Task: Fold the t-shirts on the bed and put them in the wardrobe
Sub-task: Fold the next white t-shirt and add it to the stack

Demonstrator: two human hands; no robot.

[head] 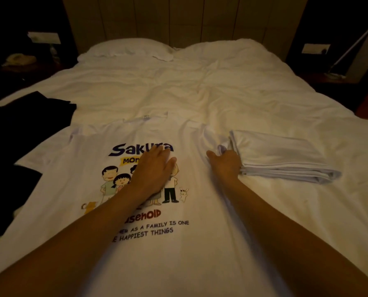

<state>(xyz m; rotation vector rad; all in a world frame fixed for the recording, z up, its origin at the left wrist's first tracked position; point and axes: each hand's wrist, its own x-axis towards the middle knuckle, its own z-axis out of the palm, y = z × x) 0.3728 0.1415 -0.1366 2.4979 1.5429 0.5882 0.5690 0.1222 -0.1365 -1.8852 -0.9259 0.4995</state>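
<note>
white printed t-shirt lies flat face-up on bed, being smoothed before folding. left hand flat on print, fingers spread. right hand at shirt's r sleeve, looks like pinching fabric but can't tell for sure. folded white tee just beside, dark garment on the l. next: fold sleeve in.

A single wide-angle view comes from the person's head, at the foot end of the white-sheeted bed, facing forward and down its length toward the white pillows and the beige panelled headboard. It sits close: both bare forearms enter from the bottom edge and fill the lower frame. The wide lens bends the bed's sides outward, and dark bedside areas show at both upper corners.
</note>
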